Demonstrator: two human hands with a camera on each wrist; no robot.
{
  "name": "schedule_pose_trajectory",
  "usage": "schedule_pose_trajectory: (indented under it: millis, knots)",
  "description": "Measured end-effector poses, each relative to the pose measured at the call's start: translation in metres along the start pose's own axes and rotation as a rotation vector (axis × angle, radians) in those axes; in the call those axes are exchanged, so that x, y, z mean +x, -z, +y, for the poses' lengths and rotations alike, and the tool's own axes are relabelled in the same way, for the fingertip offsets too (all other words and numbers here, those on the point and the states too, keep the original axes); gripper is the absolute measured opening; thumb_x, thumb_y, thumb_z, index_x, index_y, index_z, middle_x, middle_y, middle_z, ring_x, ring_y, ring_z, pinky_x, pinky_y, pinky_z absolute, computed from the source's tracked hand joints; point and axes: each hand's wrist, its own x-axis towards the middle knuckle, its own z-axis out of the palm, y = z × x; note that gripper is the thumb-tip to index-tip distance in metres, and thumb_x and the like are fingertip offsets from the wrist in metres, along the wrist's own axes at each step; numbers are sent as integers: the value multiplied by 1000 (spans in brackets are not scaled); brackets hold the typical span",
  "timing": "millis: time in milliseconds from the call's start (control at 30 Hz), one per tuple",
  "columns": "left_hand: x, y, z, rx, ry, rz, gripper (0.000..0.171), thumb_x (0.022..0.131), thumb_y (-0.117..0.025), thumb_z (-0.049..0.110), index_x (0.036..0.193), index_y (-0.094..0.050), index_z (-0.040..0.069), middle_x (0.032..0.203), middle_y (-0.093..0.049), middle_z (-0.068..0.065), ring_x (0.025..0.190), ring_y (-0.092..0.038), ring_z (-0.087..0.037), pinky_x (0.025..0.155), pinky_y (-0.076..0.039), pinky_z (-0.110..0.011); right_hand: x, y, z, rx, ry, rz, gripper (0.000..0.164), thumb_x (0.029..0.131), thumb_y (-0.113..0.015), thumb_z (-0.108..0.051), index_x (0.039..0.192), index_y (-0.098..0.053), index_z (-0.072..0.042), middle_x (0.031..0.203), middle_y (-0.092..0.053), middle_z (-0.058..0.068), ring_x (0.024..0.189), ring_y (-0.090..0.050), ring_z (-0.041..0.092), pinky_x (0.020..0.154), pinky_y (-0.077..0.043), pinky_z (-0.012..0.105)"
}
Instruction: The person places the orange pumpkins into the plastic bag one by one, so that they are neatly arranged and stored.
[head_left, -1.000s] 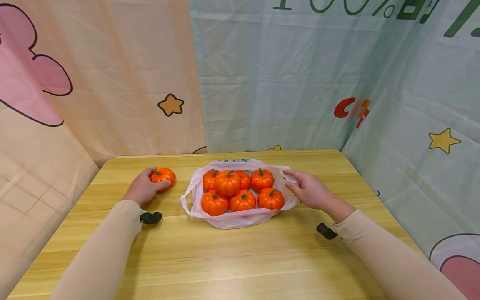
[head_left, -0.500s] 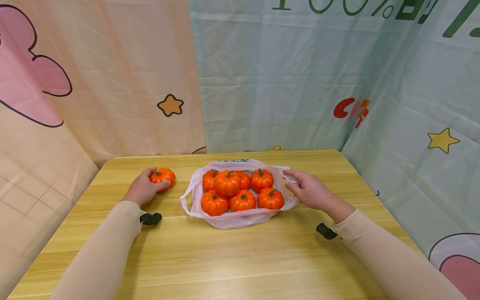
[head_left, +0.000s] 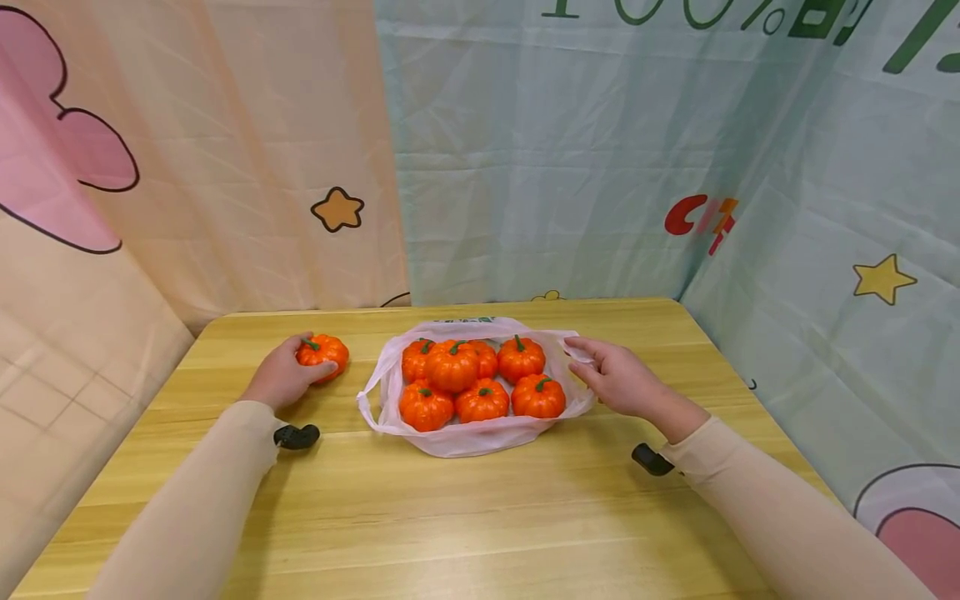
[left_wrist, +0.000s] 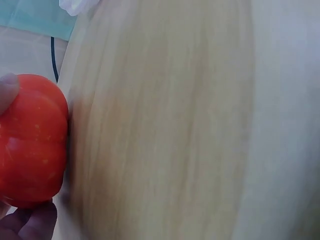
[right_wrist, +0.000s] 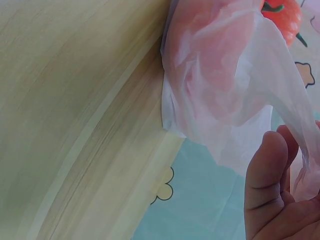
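Head view: left hand (head_left: 283, 379) grips a lone pumpkin (head_left: 323, 352) on the worktop (head_left: 480, 500); right hand (head_left: 618, 379) pinches the bag (head_left: 465, 437) rim. Likely bagging; the pumpkin needs lifting right.

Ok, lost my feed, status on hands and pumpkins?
Left hand grips loose pumpkin on table. Right hand pinches bag edge. Path to bag unblocked.
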Motion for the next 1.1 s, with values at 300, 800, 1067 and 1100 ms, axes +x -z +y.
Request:
schedule_pose_trajectory:
  millis: [300, 800, 1067, 1100]
  knots:
    - [-3, 10, 12, -61, -59, 31, 96, 97, -72, 44, 168, -20, 5, 164, -32, -35, 145, -39, -55, 123, -33, -69, 1, -1, 0, -2, 0, -4, 51, 108, -59, -16, 156, -48, -3, 53, -45, -3, 43, -41, 15, 43, -42, 27]
    - [-16, 23, 79, -117, -224, 27, 92, 98, -75, 38, 168, -21, 10, 162, -38, -26, 136, -49, -45, 116, -47, -60, 2, -1, 0, -12, 4, 1, 52, 108, -60, -18, 156, -48, -3, 53, -44, -3, 43, -39, 15, 43, -41, 26]
    - [-24, 17, 118, -172, -335, 10, 84, 97, -77, 29, 163, -30, 8, 152, -48, -20, 124, -56, -37, 101, -57, -45, 2, 0, -1, -9, -2, 0, 51, 108, -59, -16, 156, -49, -3, 54, -46, -3, 43, -41, 16, 44, -42, 26]
    - [-25, 16, 122, -179, -343, 5, 83, 97, -78, 28, 163, -31, 8, 151, -49, -19, 123, -57, -37, 100, -57, -43, 1, 0, -1, -9, -2, 0, 51, 108, -59, -16, 156, -49, -3, 54, -46, -3, 44, -41, 15, 44, -42, 26]
